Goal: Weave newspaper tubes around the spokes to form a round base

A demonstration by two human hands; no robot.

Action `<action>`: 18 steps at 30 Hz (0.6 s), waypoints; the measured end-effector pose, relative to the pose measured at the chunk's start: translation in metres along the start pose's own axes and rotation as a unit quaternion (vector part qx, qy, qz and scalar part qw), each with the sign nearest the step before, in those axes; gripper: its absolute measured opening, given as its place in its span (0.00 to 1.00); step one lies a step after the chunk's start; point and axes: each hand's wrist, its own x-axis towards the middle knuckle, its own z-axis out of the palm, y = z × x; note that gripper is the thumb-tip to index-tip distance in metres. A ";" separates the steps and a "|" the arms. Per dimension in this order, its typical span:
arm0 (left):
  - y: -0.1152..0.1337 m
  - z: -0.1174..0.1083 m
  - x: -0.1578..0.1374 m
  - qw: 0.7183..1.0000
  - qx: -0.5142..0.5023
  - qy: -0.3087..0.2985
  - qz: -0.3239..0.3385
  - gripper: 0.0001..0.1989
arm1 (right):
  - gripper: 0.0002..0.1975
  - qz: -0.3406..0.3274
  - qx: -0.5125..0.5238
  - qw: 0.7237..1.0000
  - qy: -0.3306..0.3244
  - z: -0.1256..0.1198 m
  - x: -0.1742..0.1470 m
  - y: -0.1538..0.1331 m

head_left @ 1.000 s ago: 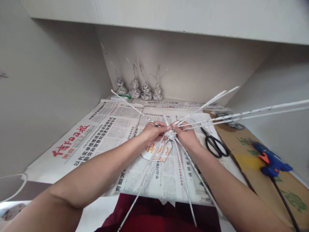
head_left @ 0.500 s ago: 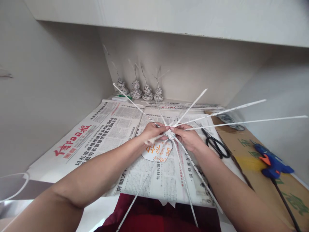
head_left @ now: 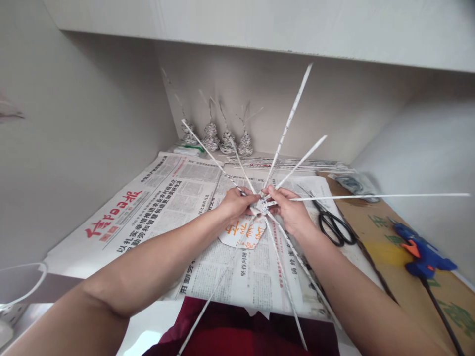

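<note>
Lighting soft, moderate; source outside view. Back wall [head_left: 341,109] lies in dim shadow beneath the overhang [head_left: 260,27]. Glare marks the white surface [head_left: 148,324], lower left. Wide-angle distortion stretches the forearms [head_left: 159,254]. Right hand [head_left: 291,212] reads clearly; newspaper [head_left: 193,185] fine print is soft.

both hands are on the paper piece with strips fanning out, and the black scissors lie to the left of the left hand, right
Not quite: the black scissors lie to the right of the right hand, not left of the left hand, as the head view shows. Both hands are indeed on the paper piece with strips fanning out.
</note>
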 end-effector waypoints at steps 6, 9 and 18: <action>0.005 0.000 -0.002 1.000 -0.008 -0.001 -0.005 0.15 | 0.15 -0.105 -0.200 0.974 0.016 -0.005 0.002 0.004; 0.002 -0.003 0.001 0.999 -0.029 -0.016 -0.005 0.15 | 0.11 -0.116 -0.232 0.966 0.016 -0.006 0.002 0.003; -0.001 -0.007 0.005 0.998 -0.040 -0.044 0.011 0.16 | 0.13 -0.091 -0.156 0.983 0.041 -0.003 0.002 0.005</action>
